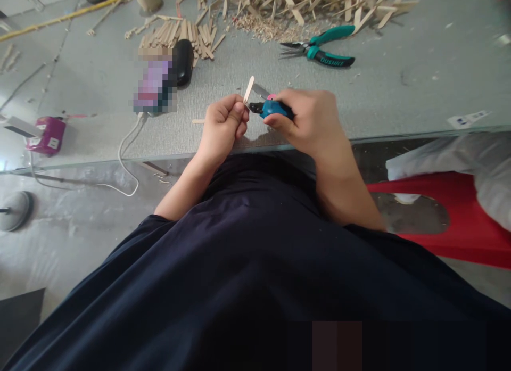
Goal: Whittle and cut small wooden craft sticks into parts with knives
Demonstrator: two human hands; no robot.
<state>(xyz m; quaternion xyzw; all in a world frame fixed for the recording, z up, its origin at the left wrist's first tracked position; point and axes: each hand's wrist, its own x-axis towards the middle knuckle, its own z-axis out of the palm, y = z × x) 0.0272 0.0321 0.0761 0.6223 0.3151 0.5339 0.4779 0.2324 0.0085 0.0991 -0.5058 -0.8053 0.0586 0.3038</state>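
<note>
Over the table's near edge, my left hand [225, 121] is closed, pinching a wooden craft stick [249, 88] between thumb and fingers. The stick's rounded end points up and away from me. My right hand [309, 118] is wrapped round blue-handled cutting pliers [275, 109]. Their dark jaws are at the lower part of the stick, close to my left fingertips; whether they are closed on it I cannot tell. A grey knife blade [261, 91] with a pink part shows just beyond the pliers, partly hidden by my right hand; I cannot tell whether it is held or lying there.
Green-and-black needle-nose pliers [319, 47] lie beyond my right hand. Further back are piled sticks [295, 6], shavings [259, 27] and short cut sticks [195, 35]. Left are a blurred phone [154, 86] with a cable, a black case [183, 62] and a purple box [47, 135]. A red stool [459, 216] stands right.
</note>
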